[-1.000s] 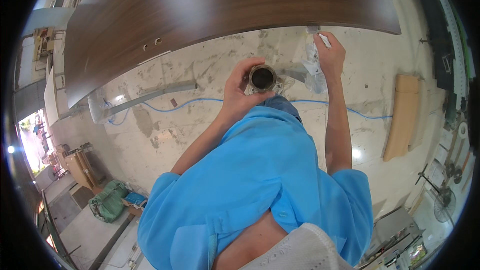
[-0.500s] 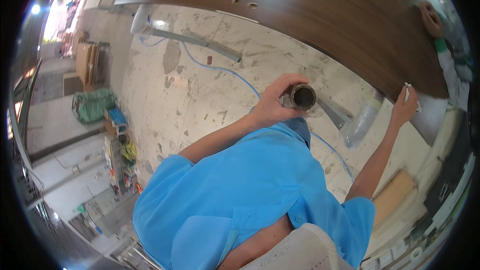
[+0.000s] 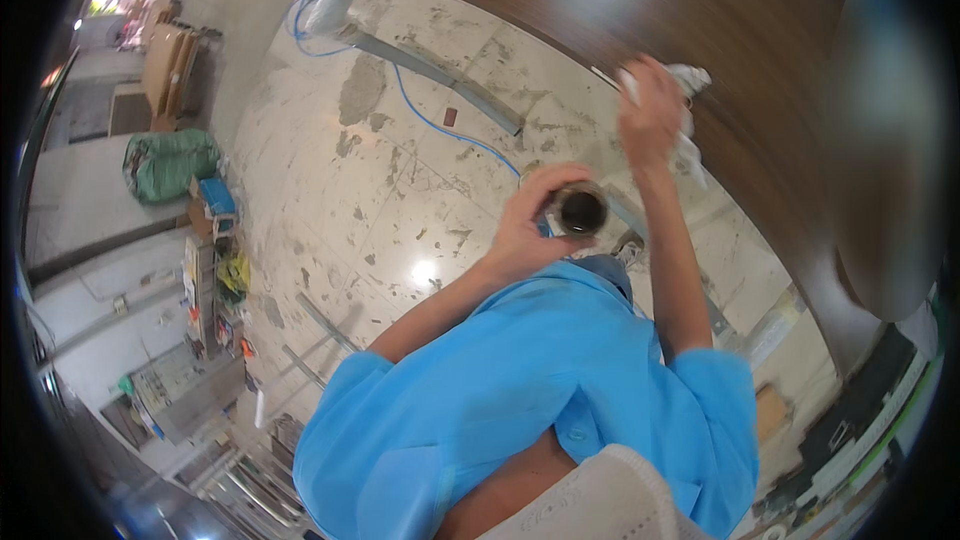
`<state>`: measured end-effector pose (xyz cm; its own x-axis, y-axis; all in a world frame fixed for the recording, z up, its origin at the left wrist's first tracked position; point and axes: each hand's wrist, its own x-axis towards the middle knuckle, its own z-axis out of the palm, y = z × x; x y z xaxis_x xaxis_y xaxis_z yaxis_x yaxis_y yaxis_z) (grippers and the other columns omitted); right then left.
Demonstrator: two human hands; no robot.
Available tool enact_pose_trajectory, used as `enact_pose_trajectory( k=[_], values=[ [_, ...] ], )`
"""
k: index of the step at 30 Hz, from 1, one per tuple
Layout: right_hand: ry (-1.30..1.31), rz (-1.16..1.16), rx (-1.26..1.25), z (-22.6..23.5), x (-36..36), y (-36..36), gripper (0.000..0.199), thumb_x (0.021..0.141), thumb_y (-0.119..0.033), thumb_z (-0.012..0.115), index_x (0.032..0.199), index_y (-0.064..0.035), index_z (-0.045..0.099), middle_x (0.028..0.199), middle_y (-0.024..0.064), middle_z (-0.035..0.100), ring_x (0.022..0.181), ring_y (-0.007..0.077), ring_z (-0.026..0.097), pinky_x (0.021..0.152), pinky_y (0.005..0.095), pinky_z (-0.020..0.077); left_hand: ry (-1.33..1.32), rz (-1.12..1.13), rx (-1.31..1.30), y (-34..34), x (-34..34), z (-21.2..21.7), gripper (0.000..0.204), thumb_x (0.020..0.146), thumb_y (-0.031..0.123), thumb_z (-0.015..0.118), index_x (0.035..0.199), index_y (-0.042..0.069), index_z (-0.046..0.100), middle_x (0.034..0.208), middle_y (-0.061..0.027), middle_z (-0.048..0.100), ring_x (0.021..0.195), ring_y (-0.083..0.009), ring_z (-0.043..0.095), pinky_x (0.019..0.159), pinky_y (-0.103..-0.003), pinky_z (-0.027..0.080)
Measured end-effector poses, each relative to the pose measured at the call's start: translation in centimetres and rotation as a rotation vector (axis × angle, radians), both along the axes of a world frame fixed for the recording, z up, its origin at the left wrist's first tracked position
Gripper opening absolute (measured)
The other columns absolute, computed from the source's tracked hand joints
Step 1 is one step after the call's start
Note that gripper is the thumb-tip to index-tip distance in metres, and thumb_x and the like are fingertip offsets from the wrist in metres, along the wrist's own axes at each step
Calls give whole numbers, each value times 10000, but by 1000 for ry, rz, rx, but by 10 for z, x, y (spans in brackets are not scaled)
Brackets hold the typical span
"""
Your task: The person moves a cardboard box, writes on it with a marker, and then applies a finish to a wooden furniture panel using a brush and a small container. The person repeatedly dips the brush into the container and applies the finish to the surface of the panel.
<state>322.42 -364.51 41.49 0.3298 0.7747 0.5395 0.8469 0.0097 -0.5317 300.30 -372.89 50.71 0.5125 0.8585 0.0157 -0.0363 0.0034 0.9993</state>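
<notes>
My left hand (image 3: 537,208) is wrapped round an open jar (image 3: 561,202) with a stained rim. The jar is upright in front of my body, and its inside looks dark. My right hand (image 3: 650,105) grips a white cloth (image 3: 689,80) at the near edge of a dark brown wood-grain panel (image 3: 770,140). Loose folds of the cloth stick out past the fingers and hang over the panel's edge. Motion blurs the right hand a little.
A blue hose (image 3: 425,120) and a grey metal bar (image 3: 440,75) lie on the stained floor (image 3: 320,210). To the left stand a green sack (image 3: 165,166) and cardboard sheets (image 3: 168,68). A large, blurred brown shape (image 3: 885,140) covers the panel's right side.
My right hand has swung left from the panel's far right corner, and more of the cloth shows. The jar stays in my left hand. The co-worker's hand at the right is out of sight.
</notes>
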Motion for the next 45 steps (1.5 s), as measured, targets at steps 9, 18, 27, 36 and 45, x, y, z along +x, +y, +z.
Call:
enact_pose_trajectory(
  k=[9,18,27,36,45],
  values=[
    [-3,273,41,7,-196,226,177,834,-137,640,999,-125,704,1014,97,666,1069,310,652,952,469,507,164,288,43,86,-120,20,774,696,-89,842,1402,29,548,1451,-117,560,1251,-223,599,1070,-362,511],
    [-93,-133,82,-1,-55,66,171,847,-131,677,1011,-160,717,1114,90,708,1098,297,673,915,458,523,38,111,101,92,-78,22,750,727,-160,762,1419,32,548,1452,-108,561,1271,-222,592,1074,-347,507],
    [-329,-701,-59,-10,223,-271,250,822,-84,724,1070,-98,698,1082,91,718,1102,307,676,947,445,531,-21,-233,145,4,61,25,712,739,-102,802,1396,36,565,1418,-92,570,1250,-205,592,1072,-344,490],
    [-197,-1179,92,35,423,-585,256,986,-263,703,1132,-53,722,1027,159,750,910,340,702,845,405,543,-49,-422,-10,-161,206,18,744,700,-107,816,1389,41,577,1411,-81,588,1244,-173,592,1072,-339,483],
    [1223,-860,863,-50,353,-590,129,1003,-128,650,1100,-44,636,859,83,676,773,192,638,696,382,560,-5,-469,-18,-220,256,10,763,702,-130,818,1402,37,565,1403,-74,586,1267,-172,582,1104,-350,473]
  ],
)
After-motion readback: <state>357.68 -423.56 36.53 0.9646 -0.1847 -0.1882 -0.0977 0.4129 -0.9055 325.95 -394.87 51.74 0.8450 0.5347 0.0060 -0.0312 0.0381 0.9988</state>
